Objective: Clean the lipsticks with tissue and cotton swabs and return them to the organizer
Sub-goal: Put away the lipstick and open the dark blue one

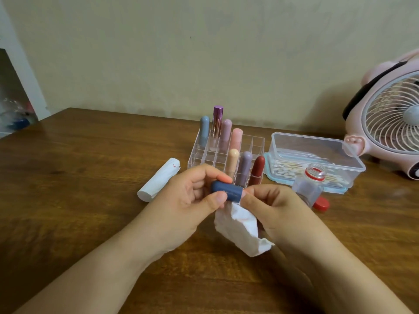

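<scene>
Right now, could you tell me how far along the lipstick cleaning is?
Seven capped lipsticks stand in the clear organizer; whether they are cleaned cannot be told. In hand: the left hand holds a dark blue lipstick while the right hand holds a tissue against it. Left: returning it; the cotton swabs lie in their box.

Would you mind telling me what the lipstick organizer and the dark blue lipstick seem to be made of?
Organizer: likely clear acrylic or hard plastic, glossy; the table shows through its grid walls. Dark blue lipstick: probably matte plastic; it shows only a soft, dull sheen.
</scene>
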